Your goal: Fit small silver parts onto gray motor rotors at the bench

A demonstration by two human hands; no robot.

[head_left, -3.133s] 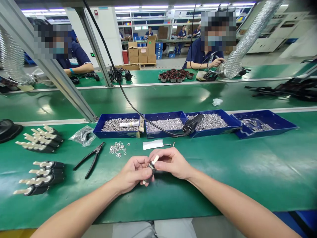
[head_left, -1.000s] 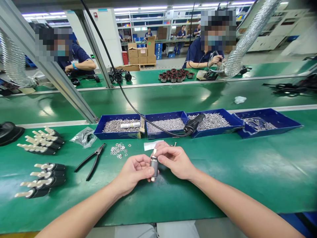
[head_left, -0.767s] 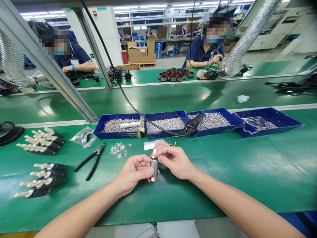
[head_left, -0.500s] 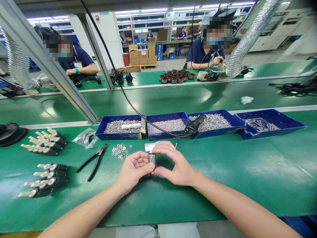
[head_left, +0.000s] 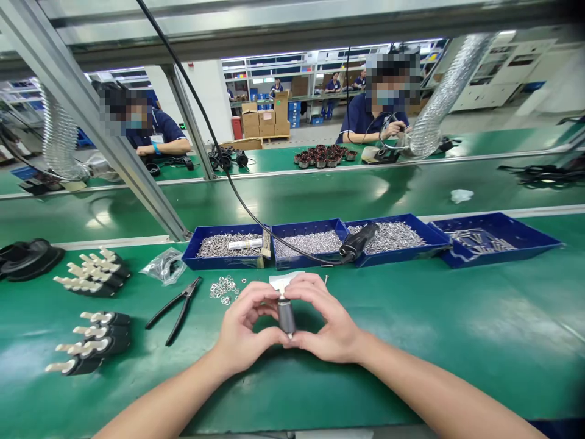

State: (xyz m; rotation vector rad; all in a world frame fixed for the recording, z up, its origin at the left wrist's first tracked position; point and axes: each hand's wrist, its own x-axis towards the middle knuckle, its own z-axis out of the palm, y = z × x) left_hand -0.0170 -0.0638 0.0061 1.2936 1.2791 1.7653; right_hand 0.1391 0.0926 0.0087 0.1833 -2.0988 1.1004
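A small dark grey cylindrical part [head_left: 286, 316] stands nearly upright between my hands, with a pale tip showing at its top and bottom. My left hand [head_left: 240, 332] pinches it from the left, fingertips at the top end and thumb near the bottom. From the other side my right hand [head_left: 328, 323] grips it the same way, and the thumbs meet at its lower end. Behind my fingers lies a white slip [head_left: 284, 280], partly covered. Loose metal rings [head_left: 223, 288] are scattered beyond my left hand. Circlip-style pliers [head_left: 177, 308] with black handles lie farther left, jaws pointing away.
Blue bins of small metal pieces [head_left: 308, 242] line the back, a black corded tool [head_left: 359, 242] resting across two. Black parts with cream shafts [head_left: 98, 341] stand in groups at left, near a plastic bag [head_left: 164, 266]. Two co-workers sit across the bench.
The view has tilted up, so the bench sits lower in the picture. My left fingers have moved to the part's top and both thumbs to its bottom, leaving its side exposed.
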